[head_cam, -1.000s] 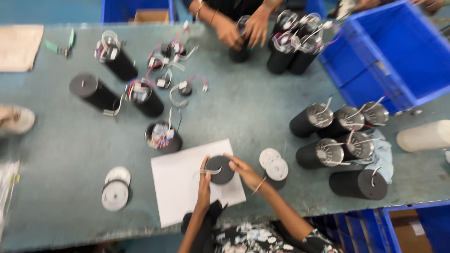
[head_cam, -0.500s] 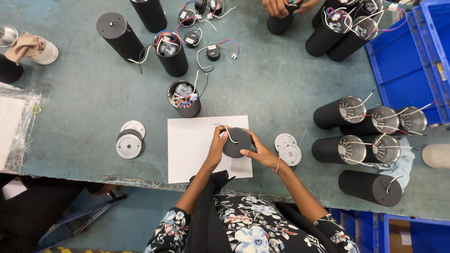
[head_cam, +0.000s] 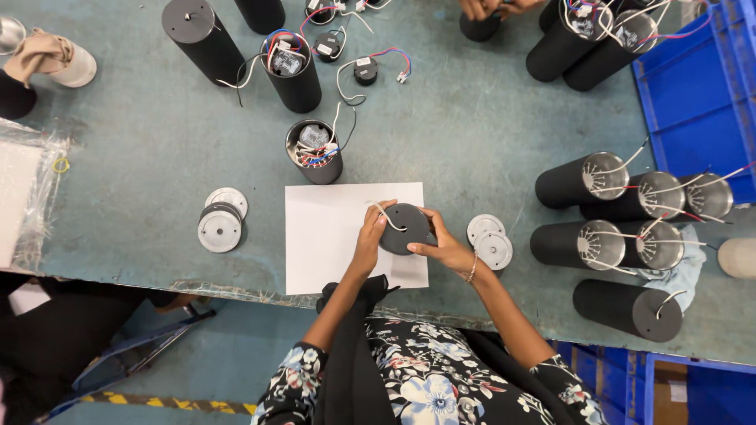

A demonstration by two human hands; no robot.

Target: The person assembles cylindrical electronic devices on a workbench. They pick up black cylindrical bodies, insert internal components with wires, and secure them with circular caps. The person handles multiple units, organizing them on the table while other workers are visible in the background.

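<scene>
My left hand [head_cam: 368, 238] and my right hand [head_cam: 442, 245] both grip a small black round cap [head_cam: 405, 228] over a white sheet of paper [head_cam: 331, 236] on the table. A thin white wire [head_cam: 383, 212] curls from the cap's centre across my left fingers. Two silver discs [head_cam: 490, 240] lie just right of my right hand. An open black cylinder with coloured wires inside [head_cam: 315, 152] stands just beyond the sheet.
Several black cylinders with silver ends [head_cam: 622, 212] lie at the right beside a blue crate [head_cam: 693, 86]. Upright black cylinders [head_cam: 236, 47] and small wired parts sit at the far side. Discs [head_cam: 220, 222] lie left. Another person's hands [head_cam: 492, 8] work at the top edge.
The camera view shifted so the table's far side slid out of view. My hands stay on the black cap over the white sheet, with the wire still in my left fingers.
</scene>
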